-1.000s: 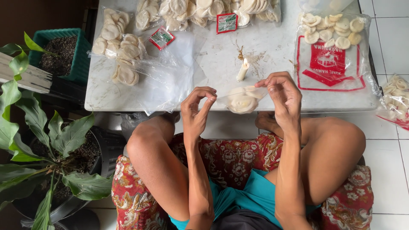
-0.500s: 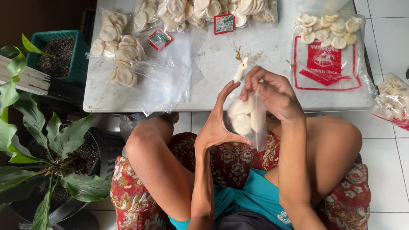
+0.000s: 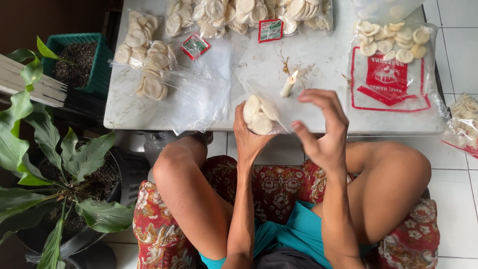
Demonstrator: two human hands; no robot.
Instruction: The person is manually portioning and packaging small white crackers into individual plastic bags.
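A small clear plastic bag [image 3: 260, 115] of pale round crackers sat in the left hand [image 3: 251, 137], held up at the near edge of the low marble-topped table [image 3: 259, 55]. The left fingers were curled closed around the bag's lower part, cupping it from beneath, with the forearm rising straight up from between the knees. The right hand [image 3: 323, 132] stood just right of the bag, its thumb and fingers bent in a loose half-open claw; the fingertips reached toward the bag's twisted top, but whether they actually pinched the plastic could not be told.

On the table just beyond the bag stood a short white candle [image 3: 288, 84] with scattered debris around it. At the far right lay a large clear bag with red printing [image 3: 391, 79], holding loose crackers in its far end. Along the far edge lay several filled cracker packets [image 3: 249, 12] with a small red and green label [image 3: 270, 30] on them. At the far left lay more filled packets [image 3: 147, 60], another label [image 3: 194, 46] beside them, and a heap of empty clear bags [image 3: 204, 89] nearer the middle. Another bag of crackers [image 3: 463, 122] lay on the tiled floor at the right. A leafy potted plant [image 3: 59, 164] stood at the near left, with a green crate of soil [image 3: 79, 60] beyond it.
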